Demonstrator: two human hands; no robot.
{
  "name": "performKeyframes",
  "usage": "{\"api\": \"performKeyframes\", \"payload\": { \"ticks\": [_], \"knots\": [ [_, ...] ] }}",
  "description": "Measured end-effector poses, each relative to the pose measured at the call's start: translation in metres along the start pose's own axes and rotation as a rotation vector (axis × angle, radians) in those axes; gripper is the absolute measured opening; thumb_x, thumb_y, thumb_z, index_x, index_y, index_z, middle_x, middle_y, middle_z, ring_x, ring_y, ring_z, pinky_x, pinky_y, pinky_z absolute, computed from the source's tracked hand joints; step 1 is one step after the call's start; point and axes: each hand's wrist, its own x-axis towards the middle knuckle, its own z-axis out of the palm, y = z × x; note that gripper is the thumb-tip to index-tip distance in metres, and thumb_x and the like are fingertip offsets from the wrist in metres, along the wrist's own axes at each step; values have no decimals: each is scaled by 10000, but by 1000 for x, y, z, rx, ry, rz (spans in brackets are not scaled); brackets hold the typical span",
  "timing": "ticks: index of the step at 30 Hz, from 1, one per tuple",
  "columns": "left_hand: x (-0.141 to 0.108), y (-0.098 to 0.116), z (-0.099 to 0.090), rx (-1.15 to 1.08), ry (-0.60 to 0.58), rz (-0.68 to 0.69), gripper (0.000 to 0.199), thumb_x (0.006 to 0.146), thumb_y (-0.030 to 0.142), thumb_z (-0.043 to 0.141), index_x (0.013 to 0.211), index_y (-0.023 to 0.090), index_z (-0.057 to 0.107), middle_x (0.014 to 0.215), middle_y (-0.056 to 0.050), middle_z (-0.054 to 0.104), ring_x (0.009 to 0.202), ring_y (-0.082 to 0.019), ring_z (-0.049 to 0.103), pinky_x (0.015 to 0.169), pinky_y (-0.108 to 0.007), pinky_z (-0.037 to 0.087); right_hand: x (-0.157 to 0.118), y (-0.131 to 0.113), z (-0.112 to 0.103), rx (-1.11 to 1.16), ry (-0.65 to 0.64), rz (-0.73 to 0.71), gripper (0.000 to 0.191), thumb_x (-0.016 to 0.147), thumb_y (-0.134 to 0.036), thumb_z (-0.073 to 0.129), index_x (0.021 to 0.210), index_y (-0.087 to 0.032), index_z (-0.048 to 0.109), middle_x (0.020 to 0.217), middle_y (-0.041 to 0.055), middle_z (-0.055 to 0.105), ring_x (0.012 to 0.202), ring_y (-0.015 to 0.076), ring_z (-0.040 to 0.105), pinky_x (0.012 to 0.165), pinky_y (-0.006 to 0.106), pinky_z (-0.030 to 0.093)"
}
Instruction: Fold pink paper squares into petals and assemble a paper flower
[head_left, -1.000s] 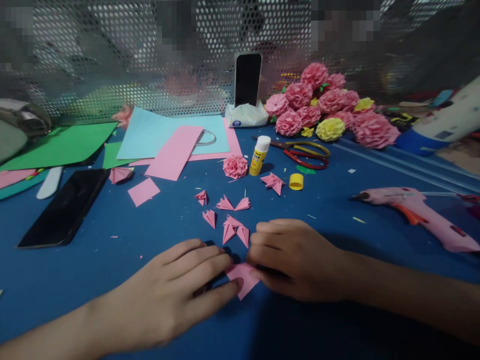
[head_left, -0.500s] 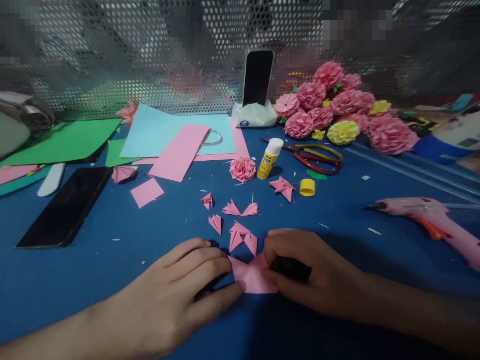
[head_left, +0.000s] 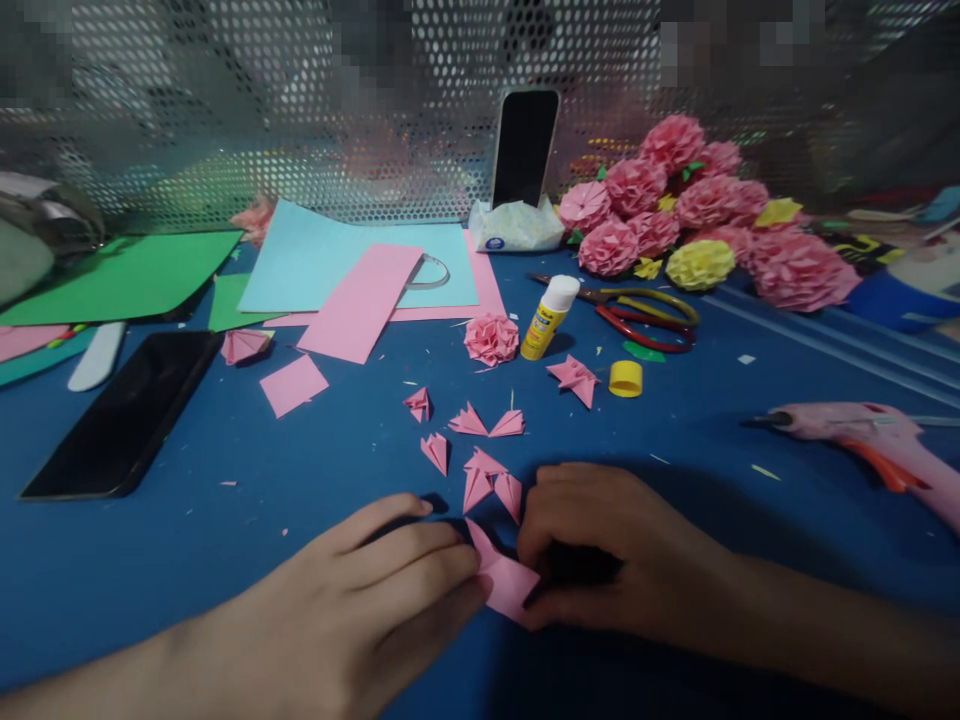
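Note:
A folded piece of pink paper (head_left: 510, 587) is tilted between my hands near the table's front edge, one pointed corner upward. My left hand (head_left: 382, 590) pinches its left side between thumb and fingers. At its right side is my right hand (head_left: 600, 545), fingers curled and thumb tip touching the lower right corner. Just beyond the paper lie small folded pink pieces (head_left: 478, 488), with a pair of winged pieces (head_left: 508, 423) and single pieces (head_left: 436, 452) farther back and to the left.
A glue stick (head_left: 549, 318), its yellow cap (head_left: 625, 379), scissors (head_left: 652, 318) and a pink paper flower (head_left: 491, 340) stand or lie behind. To the right is a glue gun (head_left: 870, 430); to the left, a black phone (head_left: 124, 415) and a pink square (head_left: 294, 386).
The pink paper has turned clockwise, its right side now lower and its left point raised. My left fingers have closed in on it. The view has shifted slightly.

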Motion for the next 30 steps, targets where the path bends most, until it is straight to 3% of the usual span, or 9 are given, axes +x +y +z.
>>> {"api": "performKeyframes", "payload": {
  "ticks": [5,11,16,19,23,30],
  "knots": [
    [0,1,-1,29,2,29,412,1078,144,278,1218,117,665,1148,-28,700,1135,-134,593,1229,-299,148,-2,-1,1,-70,45,-34,225,870,-331,757,946,-191,598,826,-32,611,748,117,539,687,233,362],
    [-6,4,-1,158,-11,150,403,1044,127,308,1227,143,667,1228,-26,683,1176,-177,588,1242,-397,142,-2,-1,7,-273,86,-221,165,957,-324,651,890,-180,607,832,-17,662,781,133,542,722,261,390],
    [-12,5,-1,232,-45,197,379,1035,177,350,1293,170,627,1238,-41,678,1172,-198,597,1177,-403,306,-4,-2,9,-477,115,-329,136,990,-315,599,951,-191,641,880,-19,677,778,137,533,713,291,395],
    [-14,5,0,263,-63,223,372,1031,166,372,1313,185,614,1237,-44,683,1166,-194,599,1168,-393,319,-6,-5,7,-566,120,-360,102,988,-275,601,955,-198,659,861,-24,672,735,143,506,659,301,367],
    [-17,5,3,253,-42,188,367,1047,162,365,1299,204,628,1210,-29,694,1158,-180,602,1216,-416,223,-6,-9,4,-626,91,-382,121,998,-263,583,938,-205,670,845,-26,669,730,146,499,645,306,341],
    [-10,2,-1,143,36,84,417,1053,128,295,1179,128,692,1083,-30,727,1070,-173,644,1219,-385,203,-9,-14,5,-680,83,-368,218,1003,-338,567,877,-193,669,780,-20,635,697,156,469,607,326,294]
  ]
}}
